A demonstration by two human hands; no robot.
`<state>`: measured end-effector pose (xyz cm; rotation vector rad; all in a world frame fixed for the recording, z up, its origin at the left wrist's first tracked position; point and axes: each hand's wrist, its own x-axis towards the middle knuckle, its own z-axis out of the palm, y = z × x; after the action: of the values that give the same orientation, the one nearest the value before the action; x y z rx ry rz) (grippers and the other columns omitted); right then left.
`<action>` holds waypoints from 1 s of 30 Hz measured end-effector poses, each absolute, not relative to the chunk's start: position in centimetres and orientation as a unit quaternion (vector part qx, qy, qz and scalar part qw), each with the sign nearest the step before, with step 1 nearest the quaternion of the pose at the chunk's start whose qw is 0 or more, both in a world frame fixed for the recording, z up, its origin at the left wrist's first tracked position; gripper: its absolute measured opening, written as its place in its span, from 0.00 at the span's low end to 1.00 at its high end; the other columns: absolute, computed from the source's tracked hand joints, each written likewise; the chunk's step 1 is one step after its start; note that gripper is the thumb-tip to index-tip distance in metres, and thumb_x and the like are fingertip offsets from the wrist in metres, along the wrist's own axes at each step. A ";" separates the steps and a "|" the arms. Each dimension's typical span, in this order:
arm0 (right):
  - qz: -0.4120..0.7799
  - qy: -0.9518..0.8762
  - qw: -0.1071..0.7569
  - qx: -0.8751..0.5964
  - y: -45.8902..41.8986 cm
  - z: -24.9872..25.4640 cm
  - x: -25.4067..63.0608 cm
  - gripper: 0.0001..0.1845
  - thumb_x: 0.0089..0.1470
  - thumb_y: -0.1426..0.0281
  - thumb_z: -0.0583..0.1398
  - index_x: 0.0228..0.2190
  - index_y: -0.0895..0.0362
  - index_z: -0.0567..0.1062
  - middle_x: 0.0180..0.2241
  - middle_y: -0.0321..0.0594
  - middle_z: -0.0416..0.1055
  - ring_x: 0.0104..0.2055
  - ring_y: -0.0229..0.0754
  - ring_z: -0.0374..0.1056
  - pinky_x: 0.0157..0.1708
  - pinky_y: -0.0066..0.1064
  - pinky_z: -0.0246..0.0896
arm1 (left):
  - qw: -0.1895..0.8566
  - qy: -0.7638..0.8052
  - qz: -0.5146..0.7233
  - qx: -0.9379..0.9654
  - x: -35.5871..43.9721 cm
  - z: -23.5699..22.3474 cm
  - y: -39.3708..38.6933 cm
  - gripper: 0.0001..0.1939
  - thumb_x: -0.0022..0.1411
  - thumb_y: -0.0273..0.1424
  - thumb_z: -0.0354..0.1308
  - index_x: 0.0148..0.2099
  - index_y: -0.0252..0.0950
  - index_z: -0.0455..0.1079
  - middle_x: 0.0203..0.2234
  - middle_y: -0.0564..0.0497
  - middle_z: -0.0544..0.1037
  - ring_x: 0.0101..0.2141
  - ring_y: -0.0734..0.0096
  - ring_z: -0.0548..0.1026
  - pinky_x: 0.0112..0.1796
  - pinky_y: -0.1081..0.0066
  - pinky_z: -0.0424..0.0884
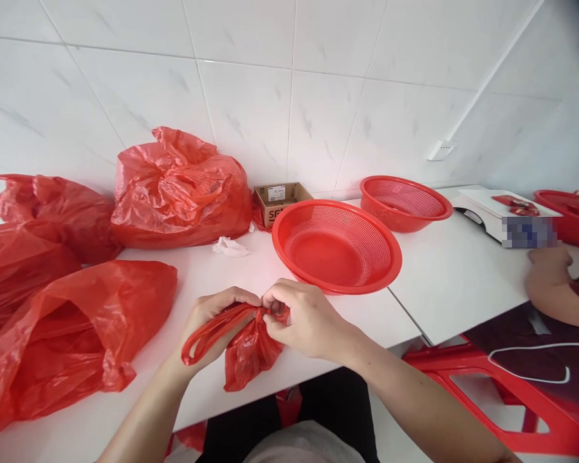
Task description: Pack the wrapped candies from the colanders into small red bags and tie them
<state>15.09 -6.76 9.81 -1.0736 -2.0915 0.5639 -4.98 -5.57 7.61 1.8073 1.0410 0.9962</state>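
Note:
My left hand (211, 323) and my right hand (302, 319) meet above the front of the white table (347, 321). Both are shut on a small red plastic bag (251, 354), gripping it near the top, where its fingers pinch the gathered plastic. One handle of the bag hangs as a loop by my left hand. To the left lie several large, full red plastic bags, the nearest (62, 341) close to my left hand. Just beyond my right hand stands a red plastic colander (282, 241).
A second red colander (405, 222) sits farther right, near a white scale (502, 209) with something red on it. Another person's arm (550, 283) rests by a third red basket (564, 218). A cardboard box (280, 202) and crumpled white tissue (230, 247) stand by the tiled wall.

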 end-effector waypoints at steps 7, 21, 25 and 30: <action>0.038 -0.867 0.297 -0.399 -6.8 10.3 15.3 0.04 0.48 0.78 0.58 0.27 0.58 0.72 0.26 0.34 0.71 0.26 0.34 0.60 0.27 0.28 0.51 | 0.397 0.402 0.358 0.743 -4.9 8.2 -5.6 0.07 0.62 0.32 0.58 0.39 0.35 0.75 0.23 0.53 0.78 0.20 0.77 0.70 0.22 0.77 0.67; -0.055 -0.887 0.254 -0.382 -6.7 9.1 15.8 0.08 0.43 0.78 0.56 0.27 0.56 0.71 0.28 0.36 0.69 0.30 0.39 0.57 0.30 0.33 0.48 | 0.219 0.420 0.395 0.787 -7.2 7.4 -4.6 0.05 0.63 0.32 0.60 0.39 0.39 0.76 0.30 0.51 0.82 0.29 0.71 0.78 0.29 0.76 0.71; 0.005 -0.856 0.316 -0.409 -7.3 8.1 15.4 0.07 0.40 0.78 0.56 0.24 0.55 0.67 0.26 0.33 0.67 0.29 0.37 0.57 0.29 0.30 0.49 | 0.230 0.420 0.399 0.782 -7.1 8.1 -5.2 0.04 0.64 0.31 0.59 0.39 0.39 0.75 0.32 0.51 0.82 0.31 0.71 0.79 0.32 0.76 0.73; 0.080 -0.828 0.392 -0.393 -8.0 9.4 14.9 0.08 0.41 0.79 0.56 0.24 0.55 0.64 0.25 0.32 0.65 0.27 0.36 0.56 0.28 0.28 0.51 | 0.188 0.395 0.395 0.808 -6.5 12.1 -5.7 0.04 0.62 0.30 0.60 0.37 0.38 0.75 0.30 0.52 0.82 0.30 0.71 0.79 0.31 0.76 0.73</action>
<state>14.85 -8.01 9.43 -0.9978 -2.1013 0.2031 -6.53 -5.70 12.05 2.2724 1.1124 1.1125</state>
